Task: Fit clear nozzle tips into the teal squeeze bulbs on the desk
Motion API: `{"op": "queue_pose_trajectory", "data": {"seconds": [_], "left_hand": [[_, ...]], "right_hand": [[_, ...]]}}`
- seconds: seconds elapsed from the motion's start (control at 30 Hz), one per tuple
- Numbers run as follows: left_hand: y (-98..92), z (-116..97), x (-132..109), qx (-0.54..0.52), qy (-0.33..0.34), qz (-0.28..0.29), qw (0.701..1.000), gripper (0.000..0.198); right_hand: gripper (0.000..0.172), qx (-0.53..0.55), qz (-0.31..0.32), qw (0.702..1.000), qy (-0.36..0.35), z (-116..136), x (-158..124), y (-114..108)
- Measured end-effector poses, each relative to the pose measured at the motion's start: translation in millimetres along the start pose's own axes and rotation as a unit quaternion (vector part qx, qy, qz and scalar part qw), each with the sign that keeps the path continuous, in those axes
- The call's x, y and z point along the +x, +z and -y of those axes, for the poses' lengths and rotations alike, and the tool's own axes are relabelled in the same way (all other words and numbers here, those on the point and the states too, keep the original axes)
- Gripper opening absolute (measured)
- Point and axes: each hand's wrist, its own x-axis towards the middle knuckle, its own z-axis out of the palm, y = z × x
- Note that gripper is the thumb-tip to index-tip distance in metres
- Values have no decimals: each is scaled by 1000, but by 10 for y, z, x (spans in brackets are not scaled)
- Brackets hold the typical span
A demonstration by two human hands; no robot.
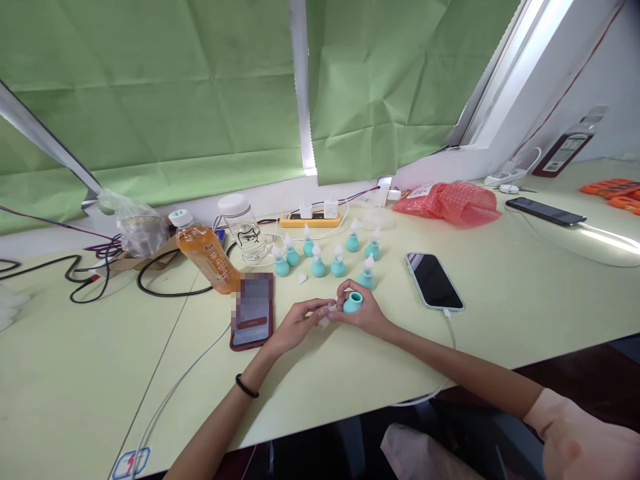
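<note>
My right hand (371, 315) is closed around a teal rubber squeeze bulb (353, 303), whose round open mouth faces up. My left hand (299, 324) pinches a small clear plastic piece (327, 312) just left of the bulb. The right fingertips are close to this piece too, and its exact shape is partly hidden. Beyond my hands stand several assembled bulbs with clear pointed nozzles, among them a nasal aspirator (319, 264) and, nearest my right hand, another aspirator (367, 275). A small whitish tip (303, 278) lies loose on the table.
A phone in a red case (255, 313) lies left of my hands, and a charging phone (434, 280) lies right. An orange drink bottle (205, 253), a clear water bottle (245, 230), a yellow power strip (310, 220) and a red bubble-wrap bag (450, 202) line the back.
</note>
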Motion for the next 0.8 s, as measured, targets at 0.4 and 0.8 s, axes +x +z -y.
{"op": "queue_pose_trajectory", "data": {"seconds": [0.4, 0.8], "left_hand": [[54, 47, 6, -268, -8, -150, 952, 43], [47, 43, -12, -242, -58, -115, 962, 21]], "right_hand": [[18, -136, 70, 988, -15, 30, -17, 3], [15, -358, -34, 907, -217, -90, -33, 4]]}}
